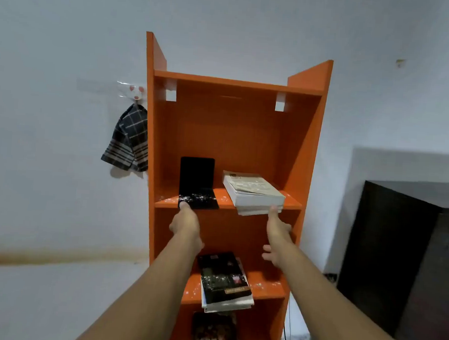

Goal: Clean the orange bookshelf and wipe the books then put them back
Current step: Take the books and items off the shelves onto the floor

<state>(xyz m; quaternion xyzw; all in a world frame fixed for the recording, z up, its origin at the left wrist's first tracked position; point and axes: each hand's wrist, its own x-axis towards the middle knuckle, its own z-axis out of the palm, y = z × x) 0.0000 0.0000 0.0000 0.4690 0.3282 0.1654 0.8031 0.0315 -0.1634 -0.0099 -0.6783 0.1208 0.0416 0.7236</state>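
Reaching up with both bare arms, the person stands close in front of the orange bookshelf (233, 133), which is set against a pale wall. The left hand (186, 221) stretches to the front edge of the upper shelf, its fingertips touching the near end of a black bookend (196, 184); the hand is not clenched, though whether it actually grips the bookend I cannot tell. The right hand (277, 229) reaches to the right, its fingertip touching the near corner of a pale stack of books (252, 192) lying flat and jutting over the shelf edge; the other fingers hang loose and spread, grasping nothing. White specks dot the shelf boards. On the next shelf down a dark-covered book (224, 277) lies on top of a few others, also overhanging the front. Lower still, another dark book (214, 332) stands in the bottom compartment. Left of the bookshelf, a checked cloth (128, 140) hangs from a wall hook (136, 93). To the right, well apart, stands a dark cabinet (402, 254).
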